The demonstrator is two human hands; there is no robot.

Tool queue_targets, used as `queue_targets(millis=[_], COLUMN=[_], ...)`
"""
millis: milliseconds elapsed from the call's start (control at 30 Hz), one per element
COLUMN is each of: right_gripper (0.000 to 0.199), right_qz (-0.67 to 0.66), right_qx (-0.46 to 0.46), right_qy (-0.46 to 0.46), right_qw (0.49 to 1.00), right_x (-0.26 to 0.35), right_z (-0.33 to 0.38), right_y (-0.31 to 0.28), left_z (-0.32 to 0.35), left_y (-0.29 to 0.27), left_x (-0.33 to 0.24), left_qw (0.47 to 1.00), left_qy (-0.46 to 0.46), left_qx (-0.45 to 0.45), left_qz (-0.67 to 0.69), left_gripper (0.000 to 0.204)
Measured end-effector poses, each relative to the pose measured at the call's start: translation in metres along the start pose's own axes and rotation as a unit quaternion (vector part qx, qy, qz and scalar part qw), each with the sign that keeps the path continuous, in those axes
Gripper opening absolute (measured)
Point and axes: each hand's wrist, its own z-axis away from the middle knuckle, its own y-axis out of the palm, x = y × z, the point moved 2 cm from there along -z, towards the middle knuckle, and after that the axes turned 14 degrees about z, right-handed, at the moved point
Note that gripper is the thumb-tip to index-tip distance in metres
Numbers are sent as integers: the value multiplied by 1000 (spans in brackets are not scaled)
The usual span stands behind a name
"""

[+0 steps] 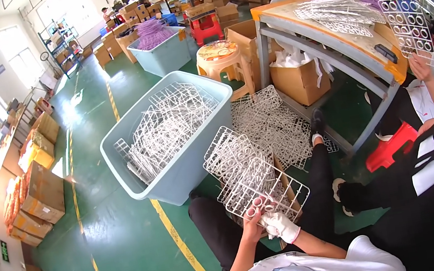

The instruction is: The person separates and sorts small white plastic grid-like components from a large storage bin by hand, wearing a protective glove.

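Over my lap is a white plastic lattice frame, with open cells along its right side. My right hand, in a white glove, is closed at the frame's near edge. Beside it on the left, my bare left hand is closed around small pale rings; their exact number is hard to see. Just beyond my hands, more white lattice frames set with rings are heaped between my knees. Part of the held frame blends into this heap.
A blue-grey tub full of white frames stands ahead on the left. More frames cover the floor beside it. At right are a workbench, a red stool and a co-worker's hand holding a lattice frame.
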Motion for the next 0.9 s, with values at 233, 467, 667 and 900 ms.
queue_targets(millis=[233, 467, 667, 900], right_gripper=[19, 17, 15, 11], right_qz=[96, 644, 637, 511], right_qx=[-104, -312, -276, -352], right_qy=[-51, -245, -306, -231], right_qw=[989, 654, 651, 749], right_x=[50, 58, 49, 44], right_z=[21, -14, -21, -40], right_y=[17, 22, 23, -12], left_z=[-14, -2, -9, -28], left_y=[-23, 21, 2, 0], left_x=[-33, -5, -4, -10], left_qw=[996, 999, 990, 984], left_qy=[63, 40, 58, 50], left_qx=[-36, -30, -122, -152], left_qz=[-59, -20, -48, -83], left_gripper=[32, 41, 48, 44])
